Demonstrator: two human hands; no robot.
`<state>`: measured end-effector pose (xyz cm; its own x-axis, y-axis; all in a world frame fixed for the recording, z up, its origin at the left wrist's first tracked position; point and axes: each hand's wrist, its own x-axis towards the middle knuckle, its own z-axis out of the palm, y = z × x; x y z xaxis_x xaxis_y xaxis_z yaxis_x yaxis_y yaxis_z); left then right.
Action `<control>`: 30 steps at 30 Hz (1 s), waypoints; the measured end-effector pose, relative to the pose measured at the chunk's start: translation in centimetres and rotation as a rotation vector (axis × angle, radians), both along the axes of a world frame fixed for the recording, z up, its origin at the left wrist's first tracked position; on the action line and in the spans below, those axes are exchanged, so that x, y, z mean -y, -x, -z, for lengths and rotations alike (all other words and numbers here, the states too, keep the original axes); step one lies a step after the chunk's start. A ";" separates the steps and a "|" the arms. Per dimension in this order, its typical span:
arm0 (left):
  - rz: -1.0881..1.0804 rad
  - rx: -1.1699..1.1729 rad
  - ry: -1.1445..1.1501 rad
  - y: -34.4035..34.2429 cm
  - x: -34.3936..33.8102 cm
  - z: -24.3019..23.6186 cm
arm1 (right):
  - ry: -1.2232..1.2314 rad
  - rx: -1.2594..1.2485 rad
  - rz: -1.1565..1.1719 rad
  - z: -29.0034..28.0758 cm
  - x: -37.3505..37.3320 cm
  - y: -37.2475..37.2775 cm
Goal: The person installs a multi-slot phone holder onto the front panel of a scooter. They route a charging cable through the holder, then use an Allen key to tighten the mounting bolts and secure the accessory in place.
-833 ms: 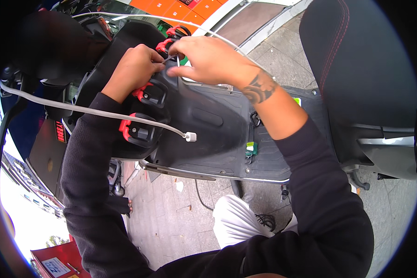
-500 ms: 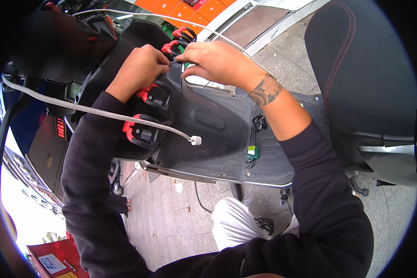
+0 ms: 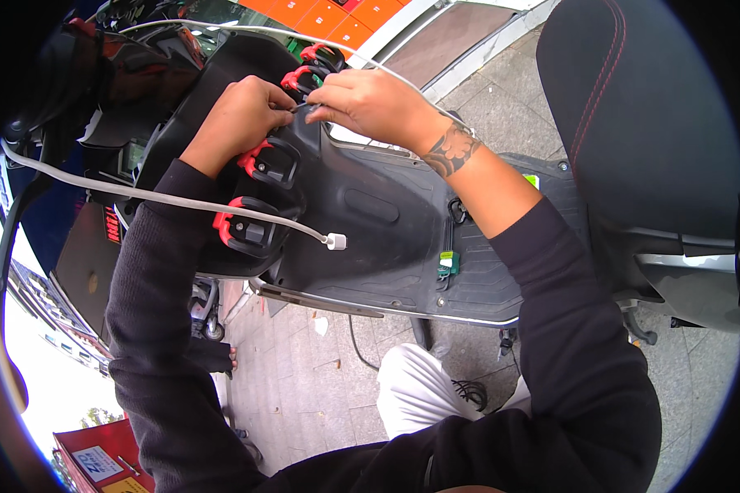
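My left hand and my right hand meet at the top of a scooter's dark front panel. Fingers of both are pinched on a thin dark piece; its kind is too small to tell. Just beyond the fingertips sit two red-and-black hooks, the closer being the upper hook. Below my left hand, a third red-and-black hook is fixed to the panel, with a lower hook nearer me.
A green-holder hex key set and a black carabiner-like loop lie on the footboard. The black seat rises at right. A white cable crosses in front of my left forearm, its plug hanging over the panel.
My right hand has shifted slightly left, its thumb and fingers now closer together beside the left hand's. The whole view has moved a little.
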<state>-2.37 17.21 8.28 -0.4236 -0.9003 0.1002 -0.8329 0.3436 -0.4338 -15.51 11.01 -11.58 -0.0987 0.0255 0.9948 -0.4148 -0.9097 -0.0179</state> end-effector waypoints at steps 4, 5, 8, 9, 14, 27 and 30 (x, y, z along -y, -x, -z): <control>-0.003 0.014 -0.011 -0.1 0.3 -0.1 | -0.010 0.025 -0.017 0.5 0.3 -0.4; 0.011 0.021 -0.008 -0.1 0.3 -0.1 | -0.010 0.029 -0.009 0.5 0.4 -0.5; 0.033 0.032 -0.010 -0.2 0.3 -0.1 | -0.014 0.031 0.003 0.3 0.8 -0.6; 0.040 0.035 -0.013 -0.1 0.3 -0.1 | -0.007 0.029 0.004 0.2 0.9 -0.6; 0.050 0.049 0.010 -0.1 0.0 0.1 | -0.007 0.172 -0.017 -0.1 1.0 -2.4; 0.019 0.063 -0.001 -0.6 0.6 -0.1 | -0.335 0.615 -0.194 -1.7 -1.6 -7.2; -0.006 0.017 -0.063 -0.8 0.9 -0.6 | -0.385 0.693 -0.516 -1.6 -2.0 -7.6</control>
<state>-1.57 16.28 8.89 -0.4195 -0.9071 0.0356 -0.8275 0.3660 -0.4259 -7.94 13.05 -9.94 -0.5785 -0.5041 0.6412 0.2526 -0.8582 -0.4468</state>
